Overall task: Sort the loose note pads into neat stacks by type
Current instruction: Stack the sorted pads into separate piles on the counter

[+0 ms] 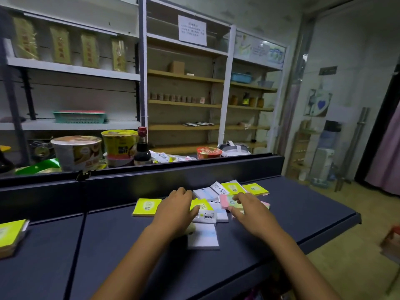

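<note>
A loose heap of note pads lies on the dark shelf top (303, 208): yellow-green pads (255, 189), white pads (207, 193) and a pink pad (225, 201). My left hand (176, 210) lies over the heap's left side, its thumb against a yellow-green pad (201, 205). My right hand (252, 210) grips the pink pad at the heap's right side. One yellow-green pad (146, 207) lies apart to the left. A white pad (203, 237) sits nearer to me. A stack of yellow-green pads (10, 237) stands at the far left edge.
A raised dark ledge (151, 178) runs behind the shelf top. Beyond it stand instant noodle cups (78, 152), a soy sauce bottle (141, 148) and a red bowl (208, 152). The shelf top ends at the right (357, 217) above the floor.
</note>
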